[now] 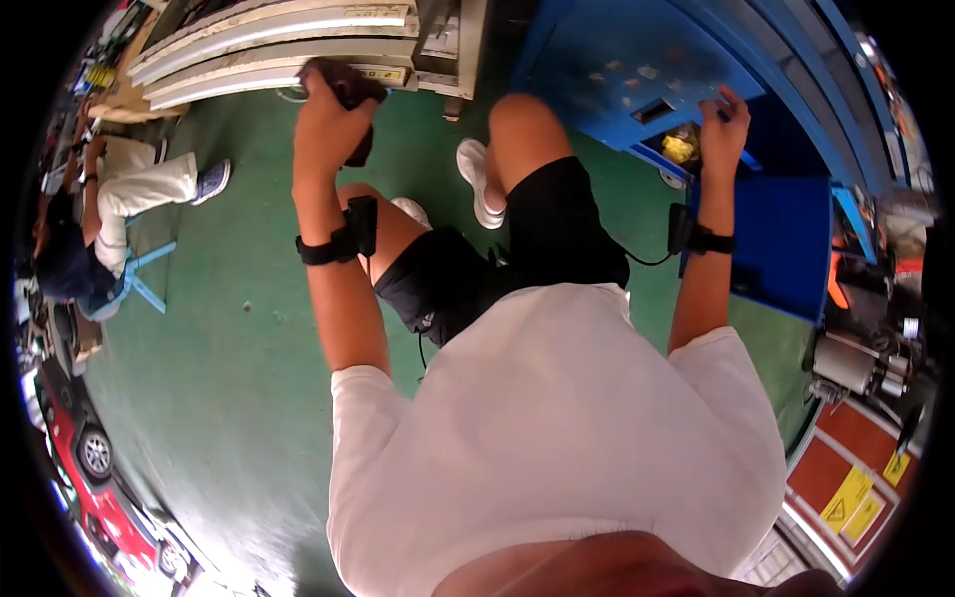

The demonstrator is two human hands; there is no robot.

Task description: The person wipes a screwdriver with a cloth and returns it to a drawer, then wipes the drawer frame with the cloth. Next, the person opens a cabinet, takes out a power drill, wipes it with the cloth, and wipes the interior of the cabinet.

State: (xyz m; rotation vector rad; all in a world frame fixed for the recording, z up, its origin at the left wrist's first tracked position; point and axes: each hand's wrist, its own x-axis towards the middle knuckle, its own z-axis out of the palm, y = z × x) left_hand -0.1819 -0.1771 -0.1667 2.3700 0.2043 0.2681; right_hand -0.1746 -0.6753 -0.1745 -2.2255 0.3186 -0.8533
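My left hand (333, 124) grips crumpled dark-maroon cloth (348, 84) beside cream metal drawers (269, 45); dragged too close, it could snag! My right hand (726, 124), loosely spread, risks knocking the blue metal cabinet (637, 60) if swung.

Fisheye bend, black corners — washed-out glare beside red car (117, 519); soft sheen on green floor (224, 378) — blue cabinet (617, 50) partly shadowed.

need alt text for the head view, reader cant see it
The left hand holds a dark cloth at a cream drawer unit; the right hand is beside a blue cabinet. On the green floor at left, someone sits on a light-blue stool.
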